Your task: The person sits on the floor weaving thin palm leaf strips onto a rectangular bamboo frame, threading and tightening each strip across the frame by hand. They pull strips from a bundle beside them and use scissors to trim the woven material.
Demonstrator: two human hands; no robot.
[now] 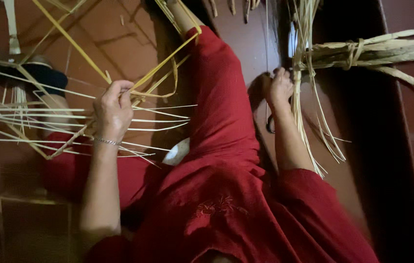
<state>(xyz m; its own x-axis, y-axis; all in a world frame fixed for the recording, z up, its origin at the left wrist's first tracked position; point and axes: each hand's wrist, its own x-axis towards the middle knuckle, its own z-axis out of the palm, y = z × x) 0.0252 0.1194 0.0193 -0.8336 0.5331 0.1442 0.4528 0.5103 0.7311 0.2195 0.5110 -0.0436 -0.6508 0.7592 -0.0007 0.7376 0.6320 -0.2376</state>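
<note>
The half-woven strip work (pixel 71 122) lies spread on the floor at the person's left, thin pale strips fanning out flat w/ a few wider yellow strips (pixel 158 65) rising diagonally out of it. The left hand (pixel 113 111) sits right at the spot where those yellow strips meet the flat ones, fingers curled shut over the crossing; it looks like a pinning hold, probably so the crossing doesn't spring apart, since the strips look stiff and bowed. A thin bracelet (pixel 107 141) is on that wrist.

On the other side the right hand (pixel 279 87) is at the loose strand bunch (pixel 304 117), which hangs down along the floor beside the forearm. Grip here is narrow, fingers closed around a few strands near the top of the bunch; how many it has, can't tell. The bunch lies close by the body, so the hand reaches it w/o letting go on the other side, I'd judge.

Further out: a tied bundle (pixel 377 51) of thicker dry stalks lies across the upper right, bound w/ a knot, touching the top of the loose strands. The red-clothed leg (pixel 221 107) stretches out between the two hands, keeping both work areas well apart. A dark-clad foot (pixel 41 75) rests among the strips at left. Dark loop by the right forearm, maybe scissors (pixel 269 124), mostly hidden
</note>
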